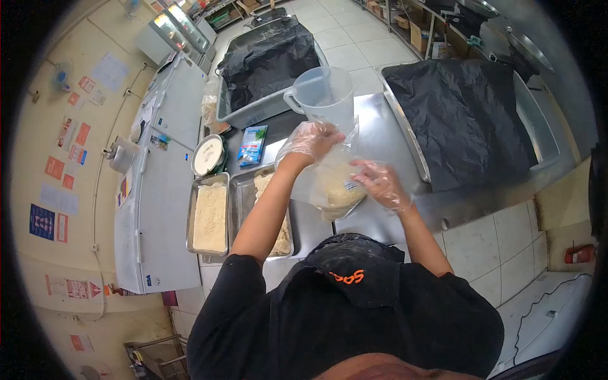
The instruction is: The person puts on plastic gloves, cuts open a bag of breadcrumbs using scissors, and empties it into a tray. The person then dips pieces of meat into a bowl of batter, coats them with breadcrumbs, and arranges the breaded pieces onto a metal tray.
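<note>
A clear plastic bag (335, 187) with pale, crumbly contents and a small label rests near the front edge of the steel table. My left hand (316, 139), in a clear plastic glove, is closed on the bag's upper part. On the bag's right side is my right hand (382, 182), also gloved, its fingers bent and touching the plastic; whether they pinch it is hard to tell. Just beyond my left hand stands a clear measuring jug (324, 95). Two metal trays with pale crumbly material, a left one (210, 215) and a right one (283, 237), lie left of the bag.
A blue packet (253, 145) and a round container of white powder (208, 155) sit behind the trays. Black plastic covers a tub (253, 114) at the back left and another (411, 136) on the right. White chest freezers (168, 221) line the left side.
</note>
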### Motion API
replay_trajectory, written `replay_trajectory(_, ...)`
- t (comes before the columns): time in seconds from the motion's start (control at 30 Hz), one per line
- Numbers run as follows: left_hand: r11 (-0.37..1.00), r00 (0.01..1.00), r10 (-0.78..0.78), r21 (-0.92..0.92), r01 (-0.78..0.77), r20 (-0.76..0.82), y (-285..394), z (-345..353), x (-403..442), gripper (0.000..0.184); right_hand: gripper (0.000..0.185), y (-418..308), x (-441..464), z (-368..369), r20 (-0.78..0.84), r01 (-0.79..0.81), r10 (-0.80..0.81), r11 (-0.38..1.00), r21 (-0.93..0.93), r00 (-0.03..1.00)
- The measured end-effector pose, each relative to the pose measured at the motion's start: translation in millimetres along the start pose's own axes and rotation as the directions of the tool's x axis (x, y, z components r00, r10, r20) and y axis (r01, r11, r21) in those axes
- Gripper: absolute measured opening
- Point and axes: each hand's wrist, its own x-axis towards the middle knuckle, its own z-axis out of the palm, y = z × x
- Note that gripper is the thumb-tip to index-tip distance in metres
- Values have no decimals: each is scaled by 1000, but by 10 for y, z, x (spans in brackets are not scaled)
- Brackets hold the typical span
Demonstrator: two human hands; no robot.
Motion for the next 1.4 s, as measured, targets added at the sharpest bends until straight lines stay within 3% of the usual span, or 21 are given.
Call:
replay_trajectory(0.07,1000,1000,0,14,0,-6,-11,29,23,34,51,-321,63,58,142,-153,146,988,33,979)
replay_trajectory(0.2,999,992,35,-29,-39,-124,-28,59,9,33,53,-163,208,401,56,-150,150,989,-18,987)
replay_trajectory(0.3,999,984,36,-2,-37,-176,-23,73,-17,32,48,-121,283,558,65,-162,156,983,84,986)
replay_trajectory(0.37,999,977,50,10,-49,-209,-4,66,-33,31,37,-29,331,666,94,-179,154,892,415,984)
replay_trajectory(0.5,995,969,100,46,-92,-226,41,78,10,27,24,25,288,717,31,-65,57,887,457,998)
replay_trajectory(0.57,989,956,146,70,-132,-256,-4,156,75,24,14,-16,203,712,-24,6,-3,991,133,1000)
replay_trajectory(0.7,980,907,200,88,-180,-370,-194,226,350,21,13,192,78,876,-67,123,-117,988,96,991)
replay_trajectory(0.77,985,896,174,89,-150,-410,-364,174,513,21,18,293,7,880,17,546,-551,822,-161,834)
replay_trajectory(0.8,990,894,133,19,-138,-427,-466,139,589,20,18,225,-32,839,21,549,-553,821,-157,833)
replay_trajectory(0.83,990,892,93,-51,-128,-442,-413,64,543,19,19,101,-79,748,142,370,-357,926,-77,923)
replay_trajectory(0.87,997,923,-60,-74,34,-380,-340,-6,518,20,21,39,-102,690,274,161,-148,987,-26,950)
replay_trajectory(0.9,997,922,-61,-75,34,-383,-323,-14,486,20,21,83,-101,648,275,164,-151,986,-26,950)
replay_trajectory(0.97,997,952,-77,-45,66,-297,-304,-40,414,36,23,195,-70,549,294,470,-369,745,-473,882)
replay_trajectory(1.1,990,975,-75,104,98,-211,-25,-205,-25,59,18,-197,85,360,148,361,-339,743,-564,929)
replay_trajectory(1.17,954,971,-240,178,239,-16,213,-296,-334,75,19,-295,141,349,-9,440,-483,806,-395,876)
replay_trajectory(1.2,925,970,-244,303,228,15,53,-186,-302,70,19,-241,142,429,-5,444,-484,807,-388,875)
replay_trajectory(1.23,922,967,-255,303,240,12,-51,-151,-310,70,19,-145,143,553,13,433,-452,844,-316,892)
replay_trajectory(1.3,970,975,-194,166,175,108,-153,-172,-380,60,19,-97,164,736,45,426,-428,874,-233,903)
replay_trajectory(1.33,964,971,-218,178,199,96,-46,-238,-449,41,19,-150,186,817,106,308,-291,921,-239,951)
replay_trajectory(1.37,962,968,-233,170,215,91,-92,-204,-457,41,19,-169,187,868,169,187,-147,949,-255,975)
replay_trajectory(1.4,967,978,-205,158,198,28,-190,-143,-430,35,19,-102,176,916,188,197,-153,948,-250,970)
